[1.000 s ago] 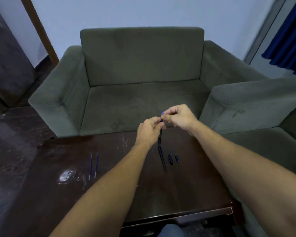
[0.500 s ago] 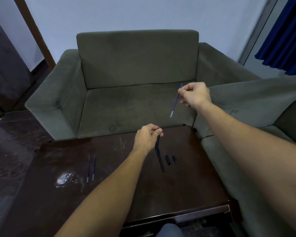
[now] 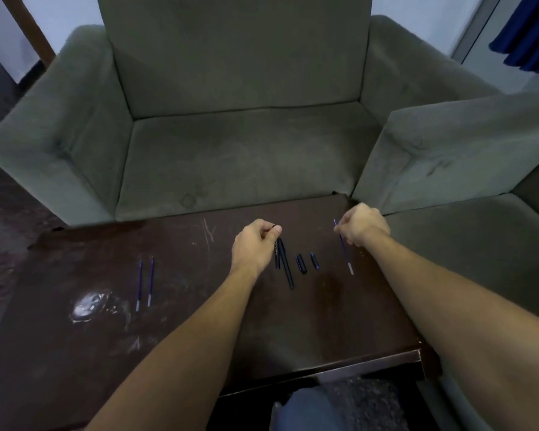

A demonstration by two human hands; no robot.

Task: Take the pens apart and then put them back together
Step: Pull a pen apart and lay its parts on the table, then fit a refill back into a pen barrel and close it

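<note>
The left hand (image 3: 255, 245) curls its fingers round the top of a short black barrel (image 3: 276, 255), which points down toward the dark table (image 3: 339, 321). Touching that barrel, just right of the hand, lies a longer black pen body (image 3: 287, 269), and further right lie two small dark pieces (image 3: 301, 263). The right hand (image 3: 364, 225) pinches a thin blue refill (image 3: 343, 248), its pale tip below the fist. Well left of the left hand lie two more refills (image 3: 139, 283), side by side
</note>
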